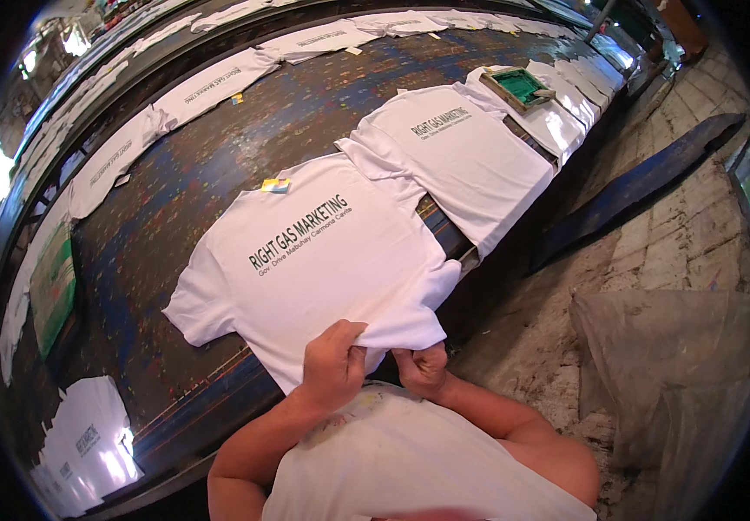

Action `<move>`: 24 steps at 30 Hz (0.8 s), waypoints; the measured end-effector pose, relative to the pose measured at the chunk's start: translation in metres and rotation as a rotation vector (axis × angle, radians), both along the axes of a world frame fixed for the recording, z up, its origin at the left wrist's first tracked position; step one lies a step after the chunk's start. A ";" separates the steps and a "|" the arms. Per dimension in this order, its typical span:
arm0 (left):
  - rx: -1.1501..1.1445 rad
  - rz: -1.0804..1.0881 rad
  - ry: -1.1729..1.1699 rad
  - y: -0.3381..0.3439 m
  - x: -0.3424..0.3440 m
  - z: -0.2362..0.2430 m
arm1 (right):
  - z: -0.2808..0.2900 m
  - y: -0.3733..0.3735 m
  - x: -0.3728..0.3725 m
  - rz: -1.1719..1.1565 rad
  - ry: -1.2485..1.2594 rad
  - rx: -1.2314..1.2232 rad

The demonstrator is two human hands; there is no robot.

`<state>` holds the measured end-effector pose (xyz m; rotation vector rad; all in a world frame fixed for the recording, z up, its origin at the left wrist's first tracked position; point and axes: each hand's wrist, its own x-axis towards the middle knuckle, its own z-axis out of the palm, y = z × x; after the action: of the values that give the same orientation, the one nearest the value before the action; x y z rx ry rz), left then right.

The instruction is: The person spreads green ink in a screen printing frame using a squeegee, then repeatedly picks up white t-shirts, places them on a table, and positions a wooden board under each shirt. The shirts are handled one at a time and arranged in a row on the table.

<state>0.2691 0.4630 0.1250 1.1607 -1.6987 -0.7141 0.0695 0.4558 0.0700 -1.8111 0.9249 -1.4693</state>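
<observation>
A white T-shirt (314,278) with dark printed lettering lies over the edge of the long table, its lower part gathered toward me. My left hand (334,365) is closed on the shirt's hem, thumb and fingers pinching the cloth. Beside it, my right hand (423,366) also grips the hem, with the cloth bunched and folded above the knuckles. A small yellow and blue tag (276,185) shows at the collar. Further along to the right lies a second printed white T-shirt (457,148), its sleeve meeting the first shirt's.
The long, paint-speckled table (158,321) carries more printed shirts along its far side. A wooden-framed green printing screen (518,89) rests on shirts at the far right. Another framed green screen (54,286) stands at the left. Grey cloth (661,347) and a dark blue strip (644,187) lie at the right.
</observation>
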 end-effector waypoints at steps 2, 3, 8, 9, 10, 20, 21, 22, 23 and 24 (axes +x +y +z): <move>0.018 -0.113 0.047 0.004 0.000 0.008 | -0.005 -0.004 0.001 0.088 0.149 -0.031; 0.015 -0.176 0.104 0.008 -0.001 0.014 | -0.006 -0.006 0.002 0.138 0.209 -0.070; -0.065 -0.577 0.144 0.035 -0.027 0.044 | 0.003 -0.024 0.009 0.093 0.345 -0.073; -0.046 -0.593 0.129 0.037 -0.029 0.046 | 0.006 -0.028 0.010 0.061 0.361 -0.073; -0.009 -0.613 0.120 0.037 -0.029 0.045 | 0.010 -0.031 0.012 0.036 0.380 -0.073; -0.286 0.284 -0.370 -0.023 0.003 -0.021 | 0.066 -0.043 0.015 -0.054 0.804 -0.174; -0.321 0.248 -0.289 -0.024 0.007 -0.021 | 0.067 -0.042 0.015 -0.048 0.795 -0.167; -0.303 0.222 -0.247 -0.024 0.009 -0.018 | 0.066 -0.041 0.014 -0.043 0.785 -0.165; -0.314 0.209 -0.180 -0.024 0.010 -0.014 | 0.062 -0.040 0.015 -0.029 0.644 -0.075; -0.317 0.177 -0.115 -0.022 0.011 -0.009 | 0.056 -0.039 0.016 -0.016 0.490 0.006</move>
<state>0.2802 0.4406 0.1158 1.1244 -1.7041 -0.2604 0.0855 0.4172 0.1260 -2.2102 1.1716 -1.0399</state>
